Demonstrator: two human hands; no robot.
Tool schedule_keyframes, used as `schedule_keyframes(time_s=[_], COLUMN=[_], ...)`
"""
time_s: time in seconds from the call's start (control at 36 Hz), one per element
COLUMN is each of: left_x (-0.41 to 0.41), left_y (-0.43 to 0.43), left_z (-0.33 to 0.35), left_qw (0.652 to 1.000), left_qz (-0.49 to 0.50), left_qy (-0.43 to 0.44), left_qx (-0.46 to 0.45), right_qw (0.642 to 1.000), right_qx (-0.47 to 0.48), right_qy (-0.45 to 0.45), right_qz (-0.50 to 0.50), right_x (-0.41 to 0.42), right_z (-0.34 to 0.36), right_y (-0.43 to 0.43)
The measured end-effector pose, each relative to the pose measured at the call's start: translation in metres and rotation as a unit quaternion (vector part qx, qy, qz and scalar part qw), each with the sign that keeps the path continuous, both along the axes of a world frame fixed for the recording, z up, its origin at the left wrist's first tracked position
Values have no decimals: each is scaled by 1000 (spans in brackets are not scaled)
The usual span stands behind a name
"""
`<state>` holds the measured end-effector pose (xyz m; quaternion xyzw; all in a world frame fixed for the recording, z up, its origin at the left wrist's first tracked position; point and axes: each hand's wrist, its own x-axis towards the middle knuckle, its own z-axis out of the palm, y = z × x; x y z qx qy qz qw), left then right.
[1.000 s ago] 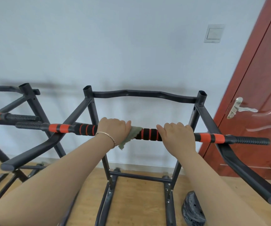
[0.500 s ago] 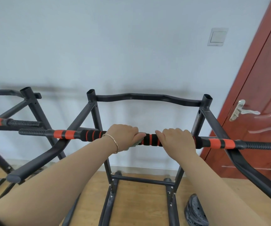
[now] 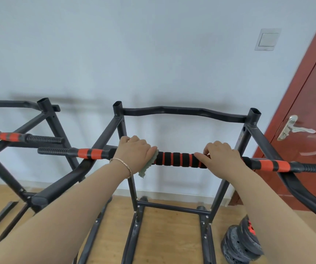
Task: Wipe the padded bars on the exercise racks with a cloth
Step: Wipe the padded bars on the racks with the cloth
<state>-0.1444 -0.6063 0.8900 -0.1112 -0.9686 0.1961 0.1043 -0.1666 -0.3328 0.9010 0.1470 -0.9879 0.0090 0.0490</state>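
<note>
Looking across the middle of the frame, I take in the rack [image 3: 183, 112] first, then a second rack [image 3: 47, 119] cut off at the left edge. The bar [image 3: 180, 159] lies across the centre. I judge its foam soft and grippy, so wiping wants a wrapped, squeezing hold. My left hand [image 3: 136, 152] clamps the cloth [image 3: 147, 167] round the bar, and my right hand [image 3: 222, 154] curls over the bar further right, steadying it. The cloth looks thin and limp, and most of it is hidden under my palm.
</note>
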Motion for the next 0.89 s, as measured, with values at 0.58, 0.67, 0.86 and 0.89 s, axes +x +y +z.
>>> schedule_keyframes(time_s=[0.58,0.67,0.86,0.89], left_x=[14,14,-7,-9], left_y=[17,35,28,26], left_z=[20,28,24,22], left_qw=[753,825,971,975], left_qz=[53,20,-90,-87], left_qy=[48,-68,-157,-147], left_qx=[654,561,154,144], right_qw=[990,990,984,984], right_qx=[88,104,148,149], right_qy=[49,58,73,73], right_qz=[96,81,69,70], right_x=[0,-6,4,3], right_z=[-4,1,-9,-8], right_y=[-57,-52,-53,-53])
